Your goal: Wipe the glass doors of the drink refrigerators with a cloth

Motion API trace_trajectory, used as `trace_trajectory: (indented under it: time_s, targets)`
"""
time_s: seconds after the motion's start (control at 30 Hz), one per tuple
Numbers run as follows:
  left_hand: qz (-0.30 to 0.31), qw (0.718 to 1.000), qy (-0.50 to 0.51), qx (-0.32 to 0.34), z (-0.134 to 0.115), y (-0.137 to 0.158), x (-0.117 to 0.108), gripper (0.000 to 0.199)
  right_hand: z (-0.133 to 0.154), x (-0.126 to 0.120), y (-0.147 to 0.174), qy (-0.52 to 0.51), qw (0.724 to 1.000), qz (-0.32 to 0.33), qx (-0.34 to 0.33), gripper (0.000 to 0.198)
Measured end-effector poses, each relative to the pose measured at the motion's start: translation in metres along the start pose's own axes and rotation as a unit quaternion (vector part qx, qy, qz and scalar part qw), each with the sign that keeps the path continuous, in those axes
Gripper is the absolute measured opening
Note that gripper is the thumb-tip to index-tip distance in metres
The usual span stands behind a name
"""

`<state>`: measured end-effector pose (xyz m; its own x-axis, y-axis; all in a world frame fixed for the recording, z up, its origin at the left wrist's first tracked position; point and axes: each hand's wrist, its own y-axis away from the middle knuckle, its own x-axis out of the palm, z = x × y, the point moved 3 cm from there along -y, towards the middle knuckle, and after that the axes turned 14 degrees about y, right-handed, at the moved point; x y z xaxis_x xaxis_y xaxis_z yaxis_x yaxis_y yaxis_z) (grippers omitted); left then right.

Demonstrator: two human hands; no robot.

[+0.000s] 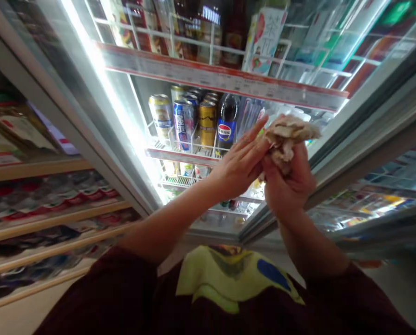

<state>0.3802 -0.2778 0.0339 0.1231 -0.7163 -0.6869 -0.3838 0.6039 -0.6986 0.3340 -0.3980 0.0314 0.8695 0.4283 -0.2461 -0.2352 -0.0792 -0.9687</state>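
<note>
A crumpled beige cloth [289, 132] is bunched between my two hands, in front of a lit drinks fridge. My right hand [290, 188] grips it from below, thumb up against the folds. From the left, my left hand [237, 163] reaches across and holds the near side of the cloth, its index finger stretched out; its other fingertips are partly hidden by the folds. Behind my hands, on a wire shelf, stand a cola bottle [226, 123], gold cans [207, 122], a blue can [184, 124] and a white-and-gold can [161, 116].
A shelf rail with price labels [221, 77] crosses above my hands; a tea carton [267, 39] and bottles stand over it. A bright light strip [106, 100] runs down the fridge's left side. Wooden shelves [54, 221] with packaged goods are at left, another glass-fronted cooler [375, 197] at right.
</note>
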Motion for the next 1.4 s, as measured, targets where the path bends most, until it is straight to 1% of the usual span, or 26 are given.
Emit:
trace_trajectory:
  time_s: [0.07,0.1,0.13,0.17,0.23,0.3,0.33,0.37,0.4,0.47,0.5,0.53,0.6,0.67,0.73,0.77,0.83,0.93,1.0,1.07,1.13,1.2,1.23,1.3,1.37,1.4]
  targets:
    - [-0.006,1.0,-0.018,0.014,0.014,0.012,-0.017,0.054,-0.021,-0.015,-0.013,-0.024,0.993,-0.113,0.0,0.044]
    - [-0.019,0.999,-0.03,0.006,0.027,0.022,-0.026,0.053,-0.034,-0.022,-0.018,0.006,0.987,-0.158,-0.021,0.041]
    - [-0.041,0.998,-0.045,-0.015,0.044,0.034,-0.035,0.054,-0.049,-0.028,-0.02,0.056,0.981,-0.178,-0.043,0.04]
    - [-0.072,0.995,-0.061,-0.043,0.064,0.047,-0.045,0.055,-0.063,-0.029,-0.018,0.108,0.977,-0.174,-0.059,0.041]
    - [-0.142,0.98,-0.094,-0.103,0.105,0.075,-0.059,0.059,-0.085,-0.022,0.002,0.19,0.972,-0.12,-0.071,0.047]
    - [-0.19,0.963,-0.117,-0.149,0.139,0.098,-0.066,0.062,-0.092,-0.003,0.046,0.235,0.966,-0.064,-0.082,0.058]
    - [-0.204,0.958,-0.121,-0.165,0.151,0.105,-0.066,0.064,-0.089,0.008,0.072,0.263,0.958,-0.044,-0.105,0.057]
    - [-0.211,0.954,-0.117,-0.175,0.16,0.111,-0.065,0.065,-0.084,0.02,0.097,0.286,0.949,0.003,-0.136,0.047]
    - [-0.215,0.953,-0.11,-0.182,0.166,0.114,-0.063,0.067,-0.078,0.031,0.118,0.276,0.94,0.057,-0.191,0.038]
    - [-0.222,0.953,-0.095,-0.183,0.17,0.116,-0.058,0.071,-0.071,0.039,0.136,0.24,0.926,0.106,-0.272,0.036]
    - [-0.225,0.953,-0.092,-0.181,0.171,0.116,-0.056,0.073,-0.073,0.037,0.129,0.219,0.926,0.099,-0.291,0.039]
    - [-0.227,0.953,-0.09,-0.177,0.171,0.116,-0.054,0.074,-0.078,0.032,0.113,0.207,0.932,0.07,-0.289,0.041]
    - [-0.234,0.953,-0.093,-0.17,0.173,0.117,-0.052,0.074,-0.094,0.017,0.062,0.198,0.952,-0.019,-0.232,0.047]
    - [-0.244,0.951,-0.108,-0.159,0.177,0.12,-0.05,0.074,-0.106,0.005,0.015,0.192,0.966,-0.099,-0.142,0.05]
    - [-0.251,0.949,-0.137,-0.135,0.18,0.124,-0.047,0.074,-0.103,0.004,-0.001,0.185,0.972,-0.122,-0.084,0.05]
    - [-0.253,0.948,-0.149,-0.121,0.182,0.125,-0.046,0.073,-0.094,0.008,0.006,0.179,0.974,-0.109,-0.081,0.051]
    - [-0.261,0.947,-0.164,-0.09,0.183,0.126,-0.044,0.07,-0.068,0.022,0.04,0.161,0.978,-0.064,-0.113,0.052]
    - [-0.269,0.945,-0.17,-0.074,0.182,0.127,-0.043,0.067,-0.037,0.041,0.095,0.123,0.967,0.019,-0.221,0.036]
    - [-0.261,0.947,-0.169,-0.081,0.182,0.127,-0.042,0.067,-0.04,0.042,0.097,0.105,0.959,0.04,-0.259,0.034]
    - [-0.251,0.949,-0.171,-0.087,0.181,0.126,-0.042,0.068,-0.057,0.034,0.064,0.105,0.968,-0.013,-0.226,0.033]
    - [-0.248,0.948,-0.185,-0.081,0.179,0.125,-0.042,0.065,-0.075,0.024,0.021,0.127,0.976,-0.105,-0.144,0.037]
    - [-0.257,0.943,-0.199,-0.065,0.177,0.127,-0.042,0.062,-0.076,0.022,-0.003,0.15,0.973,-0.155,-0.08,0.039]
    - [-0.263,0.942,-0.201,-0.056,0.177,0.129,-0.041,0.062,-0.07,0.026,-0.003,0.156,0.975,-0.144,-0.066,0.039]
    - [-0.262,0.943,-0.201,-0.042,0.18,0.137,-0.039,0.061,-0.047,0.043,0.023,0.138,0.985,-0.069,-0.076,0.043]
    - [-0.236,0.949,-0.205,-0.04,0.186,0.146,-0.033,0.062,-0.022,0.064,0.064,0.09,0.986,0.035,-0.135,0.046]
    - [-0.22,0.952,-0.207,-0.042,0.189,0.151,-0.03,0.062,-0.013,0.072,0.082,0.064,0.977,0.082,-0.186,0.046]
